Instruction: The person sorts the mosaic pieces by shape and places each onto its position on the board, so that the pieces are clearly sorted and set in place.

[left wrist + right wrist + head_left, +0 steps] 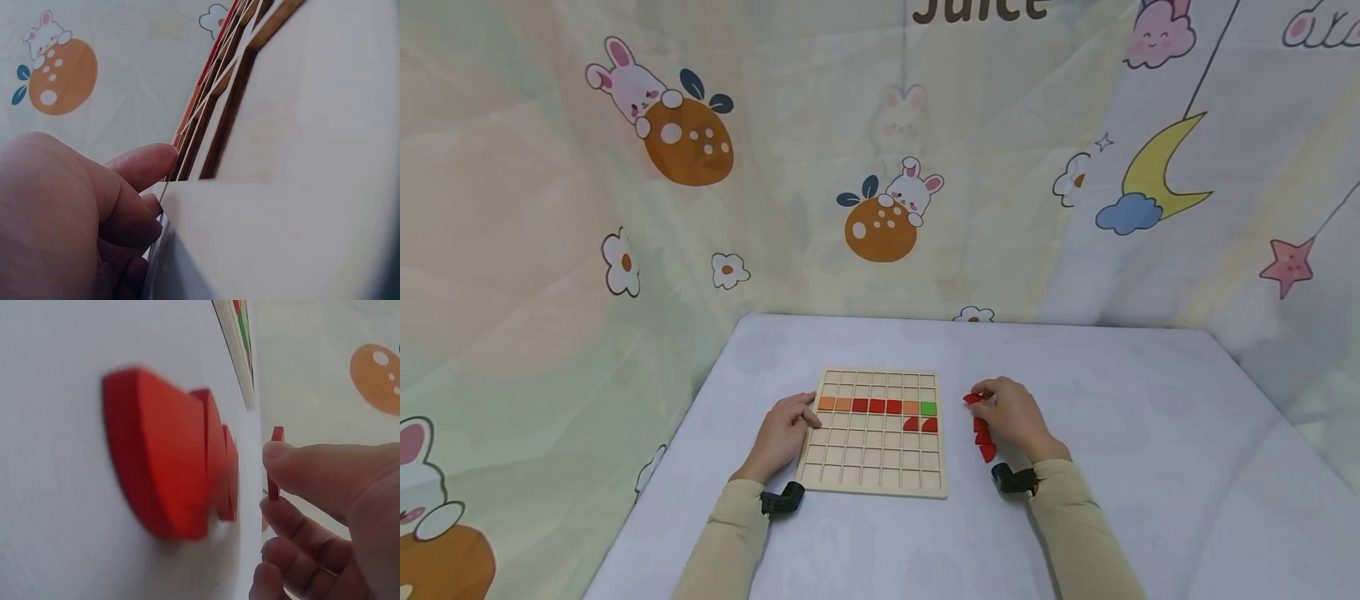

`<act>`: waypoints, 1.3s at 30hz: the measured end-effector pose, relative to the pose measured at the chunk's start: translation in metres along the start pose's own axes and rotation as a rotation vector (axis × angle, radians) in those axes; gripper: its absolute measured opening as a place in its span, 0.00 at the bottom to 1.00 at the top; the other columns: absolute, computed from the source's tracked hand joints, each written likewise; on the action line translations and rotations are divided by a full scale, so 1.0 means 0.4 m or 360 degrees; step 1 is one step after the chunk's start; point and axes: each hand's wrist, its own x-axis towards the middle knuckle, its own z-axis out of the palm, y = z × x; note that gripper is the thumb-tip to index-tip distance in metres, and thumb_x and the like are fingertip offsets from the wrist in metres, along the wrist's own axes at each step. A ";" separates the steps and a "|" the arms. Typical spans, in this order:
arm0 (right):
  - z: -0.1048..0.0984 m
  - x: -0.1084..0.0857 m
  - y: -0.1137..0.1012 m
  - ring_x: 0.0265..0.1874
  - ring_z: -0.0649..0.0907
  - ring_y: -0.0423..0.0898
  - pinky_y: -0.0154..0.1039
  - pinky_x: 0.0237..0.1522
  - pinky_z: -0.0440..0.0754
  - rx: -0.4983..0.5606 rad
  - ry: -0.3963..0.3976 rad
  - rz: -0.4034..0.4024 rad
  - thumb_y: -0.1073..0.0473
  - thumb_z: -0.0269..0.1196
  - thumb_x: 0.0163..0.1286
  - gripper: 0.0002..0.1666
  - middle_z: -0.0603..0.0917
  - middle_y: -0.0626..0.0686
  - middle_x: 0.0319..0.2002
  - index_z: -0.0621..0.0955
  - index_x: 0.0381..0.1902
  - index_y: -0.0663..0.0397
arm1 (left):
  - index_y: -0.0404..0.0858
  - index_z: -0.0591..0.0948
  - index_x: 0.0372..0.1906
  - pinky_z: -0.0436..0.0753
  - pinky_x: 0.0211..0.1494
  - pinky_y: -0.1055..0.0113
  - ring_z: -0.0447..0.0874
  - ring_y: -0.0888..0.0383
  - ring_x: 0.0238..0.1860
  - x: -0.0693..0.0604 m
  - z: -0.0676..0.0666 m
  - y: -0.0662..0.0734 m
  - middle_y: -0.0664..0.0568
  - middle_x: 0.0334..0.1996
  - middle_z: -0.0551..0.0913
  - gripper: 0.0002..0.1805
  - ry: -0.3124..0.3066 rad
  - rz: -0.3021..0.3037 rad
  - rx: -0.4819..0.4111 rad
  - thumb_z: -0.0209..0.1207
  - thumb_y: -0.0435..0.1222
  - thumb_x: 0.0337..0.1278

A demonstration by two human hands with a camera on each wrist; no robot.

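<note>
A square wooden grid board [867,477] lies on the table. One row holds orange, red and green square tiles [877,406]; below it at the right sit two red curved-edge pieces [929,426]. My left hand [781,435] holds the board's left edge, its fingertips at the rim. To the right of the board, my right hand [1017,419] pinches a thin red piece [274,484] between thumb and fingers, seen edge-on in the right wrist view. Under and in front of that hand, several loose red pieces [169,456] form a short column, partly hidden in the head view.
A white-covered table [1157,433] extends around the board. Behind it hangs a printed cloth [1000,242] with bunnies, oranges and a moon. A black wrist camera [1013,479] sits on the right wrist and another black camera [783,500] on the left.
</note>
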 end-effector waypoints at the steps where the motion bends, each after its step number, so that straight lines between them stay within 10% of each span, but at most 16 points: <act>1: 0.003 -0.001 -0.003 0.38 0.77 0.50 0.40 0.36 0.82 0.0009 0.0003 -0.0003 0.56 0.68 0.63 0.19 0.82 0.54 0.44 0.83 0.51 0.55 | 0.45 0.83 0.22 0.60 0.72 0.46 0.63 0.47 0.71 0.000 0.000 0.000 0.50 0.64 0.75 0.18 0.0000 0.0001 0.0002 0.50 0.26 0.62; 8: 0.020 -0.006 -0.030 0.35 0.77 0.50 0.34 0.29 0.81 0.0034 0.0028 -0.0029 0.55 0.68 0.63 0.20 0.81 0.56 0.46 0.82 0.52 0.56 | 0.46 0.83 0.22 0.61 0.72 0.46 0.64 0.47 0.70 0.001 0.001 0.000 0.50 0.64 0.76 0.18 0.0009 0.0012 0.0023 0.50 0.26 0.62; 23: 0.051 -0.014 -0.094 0.43 0.81 0.50 0.48 0.47 0.81 -0.0066 0.0058 -0.0235 0.56 0.69 0.61 0.17 0.83 0.52 0.43 0.85 0.48 0.54 | 0.45 0.83 0.22 0.62 0.72 0.47 0.64 0.47 0.71 0.003 0.003 0.000 0.50 0.64 0.75 0.18 0.0009 0.0021 0.0028 0.50 0.25 0.61; 39: 0.096 -0.024 -0.155 0.31 0.76 0.42 0.37 0.34 0.77 -0.0046 -0.0009 -0.0385 0.57 0.71 0.59 0.12 0.81 0.45 0.36 0.87 0.42 0.50 | 0.45 0.83 0.22 0.61 0.72 0.45 0.63 0.46 0.70 0.002 0.001 -0.006 0.48 0.64 0.75 0.18 -0.0003 0.0039 0.0021 0.50 0.26 0.61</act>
